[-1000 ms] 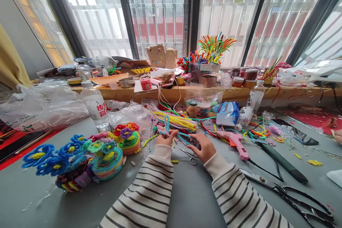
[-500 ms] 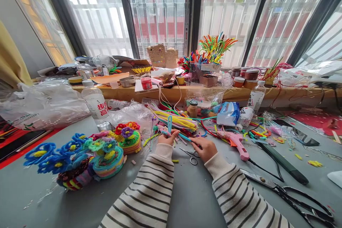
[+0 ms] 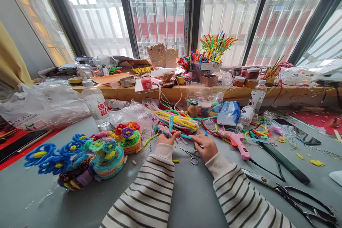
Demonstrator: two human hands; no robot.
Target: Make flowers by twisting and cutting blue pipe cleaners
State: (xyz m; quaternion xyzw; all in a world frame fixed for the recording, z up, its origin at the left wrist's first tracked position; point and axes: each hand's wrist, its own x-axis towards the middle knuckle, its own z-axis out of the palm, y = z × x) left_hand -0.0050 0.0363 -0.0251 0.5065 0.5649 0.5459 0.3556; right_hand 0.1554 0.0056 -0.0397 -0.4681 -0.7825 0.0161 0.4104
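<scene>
Watching the head cam feed from my end, so here's the desk from the left: a plastic bag (image 3: 45, 105) slumped at the far edge, then blue flowers (image 3: 50, 158) lying on the grey table (image 3: 32, 203), with a water bottle (image 3: 94, 103) standing behind them and a stack of rainbow coils (image 3: 109, 158) just beside the flowers. In the middle, the left hand (image 3: 167, 138) is pinched shut on the looped end of a light blue pipe cleaner (image 3: 185, 136), with the loop sticking up above the fingers. The pipe cleaner runs low over the table straight across to the right hand (image 3: 205, 146), which is also closed on it, thumb and fingers clamped. Small scissors (image 3: 191, 156) lie just below, between the two hands. A yellow bundle (image 3: 176, 118) sits right behind the hands. Further right there's a pink glue gun (image 3: 236, 140), and big black scissors (image 3: 291, 194) are near the corner.
</scene>
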